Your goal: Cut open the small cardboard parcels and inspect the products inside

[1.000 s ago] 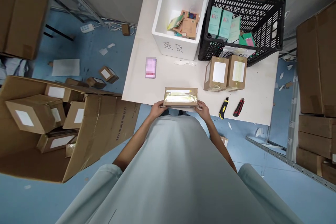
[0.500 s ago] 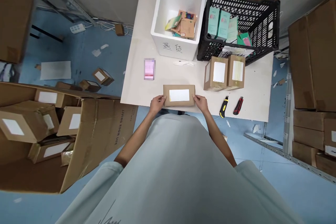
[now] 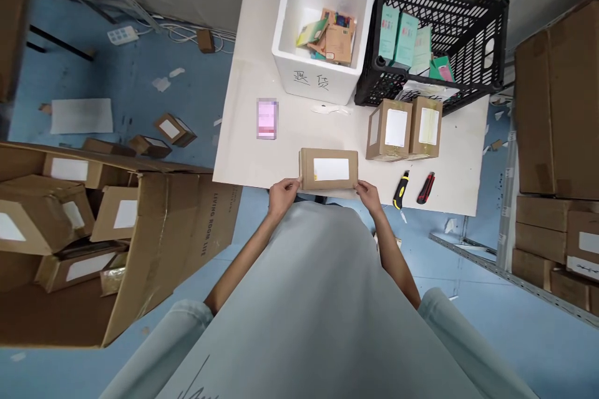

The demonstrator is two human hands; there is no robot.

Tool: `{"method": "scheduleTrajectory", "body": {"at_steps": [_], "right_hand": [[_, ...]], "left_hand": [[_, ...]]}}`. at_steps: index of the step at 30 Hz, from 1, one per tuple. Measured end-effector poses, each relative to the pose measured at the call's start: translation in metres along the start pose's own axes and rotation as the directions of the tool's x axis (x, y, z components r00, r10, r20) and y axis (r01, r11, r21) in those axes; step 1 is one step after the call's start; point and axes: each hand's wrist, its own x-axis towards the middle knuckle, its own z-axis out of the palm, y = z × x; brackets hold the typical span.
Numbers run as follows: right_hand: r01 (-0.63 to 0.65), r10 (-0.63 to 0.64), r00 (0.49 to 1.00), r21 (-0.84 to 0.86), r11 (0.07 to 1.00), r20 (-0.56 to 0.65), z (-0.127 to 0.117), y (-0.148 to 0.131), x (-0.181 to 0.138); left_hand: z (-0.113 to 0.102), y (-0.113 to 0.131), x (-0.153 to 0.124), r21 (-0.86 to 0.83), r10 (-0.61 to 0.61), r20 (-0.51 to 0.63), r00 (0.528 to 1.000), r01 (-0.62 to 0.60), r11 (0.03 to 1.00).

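A small cardboard box (image 3: 306,168) with a blank-looking white label (image 3: 331,169) lies at the front edge of the table. My left hand (image 3: 283,195) pinches its left end near the lower corner, fingers closed. At the opposite end, my right hand (image 3: 369,196) grips the lower right corner between thumb and fingers. To the right lie a yellow-and-black box cutter (image 3: 400,191) and a red-and-black box cutter (image 3: 425,188). Two taped cardboard boxes (image 3: 395,131) with white labels stand behind the cutters.
A white foam bin (image 3: 311,78) with small packets and a black crate (image 3: 468,25) with green boxes stand at the back. A pixelated phone-like rectangle (image 3: 267,119) lies left. Beside the table, a large open carton (image 3: 187,218) holds boxes; more cartons (image 3: 561,106) are stacked right.
The box has shifted slightly right relative to the table, with both hands following. My hands now hold it lower, near its front corners. The camera view has moved a little.
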Motion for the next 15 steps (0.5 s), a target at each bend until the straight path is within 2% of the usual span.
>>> {"method": "scheduleTrajectory", "body": {"at_steps": [3,6,8,11,15], "right_hand": [[-0.034,0.034,0.999,0.027,0.999,-0.005,-0.017,0.010,0.002],[-0.072,0.073,0.997,0.045,0.996,-0.023,-0.029,0.019,0.004],[-0.095,0.097,0.995,0.048,0.994,-0.038,-0.032,0.023,0.007],[-0.109,0.111,0.993,0.049,0.993,-0.045,-0.033,0.025,0.012],[-0.091,0.093,0.995,0.043,0.995,-0.035,-0.033,0.023,0.012]], "left_hand": [[0.006,0.028,-0.016,-0.045,0.156,0.122,0.980,-0.152,0.987],[0.018,0.053,-0.031,-0.116,0.287,0.290,0.913,-0.264,0.957],[0.026,0.063,-0.038,-0.137,0.334,0.359,0.872,-0.305,0.943],[0.034,0.068,-0.039,-0.123,0.361,0.393,0.846,-0.340,0.932],[0.028,0.067,-0.033,-0.050,0.357,0.362,0.861,-0.364,0.930]]}}
